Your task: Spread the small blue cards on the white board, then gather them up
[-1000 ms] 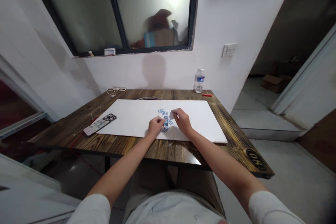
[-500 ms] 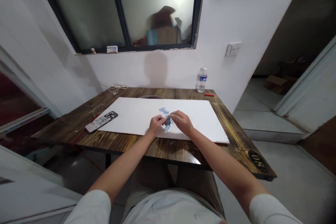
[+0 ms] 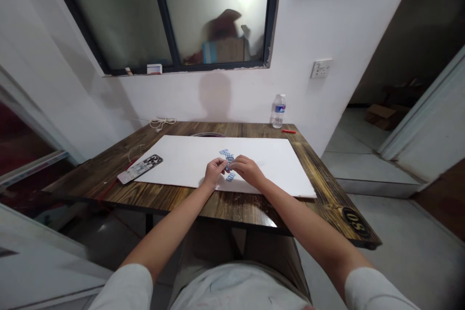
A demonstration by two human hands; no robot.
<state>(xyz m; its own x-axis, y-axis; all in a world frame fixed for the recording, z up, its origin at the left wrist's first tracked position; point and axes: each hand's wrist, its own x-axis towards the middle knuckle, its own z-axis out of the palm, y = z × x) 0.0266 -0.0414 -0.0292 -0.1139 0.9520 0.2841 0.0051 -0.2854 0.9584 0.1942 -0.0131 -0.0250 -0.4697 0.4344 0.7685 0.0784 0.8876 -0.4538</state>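
Over the white board (image 3: 276,160), my left hand (image 3: 214,172) and my right hand (image 3: 248,170) meet fingertip to fingertip. Both are closed on a small dark-blue flat piece (image 3: 229,161), partly covered by the fingers; its exact kind is too small to make out. Just beyond the fingertips lie flat blue-and-white striped pieces (image 3: 223,152). Nearer to me, between the hands, another blue striped piece (image 3: 230,177) rests on the board.
The board lies on a dark wooden table (image 3: 174,193). A phone (image 3: 141,168) overlaps its left edge. At the back stand a water bottle (image 3: 279,112), a red pen (image 3: 288,131) and a white cable (image 3: 162,122). A number plate (image 3: 356,221) marks the right front corner.
The dark-blue piece and the fingertips have moved slightly away from me, and the piece has turned. More of the nearer striped piece shows now.
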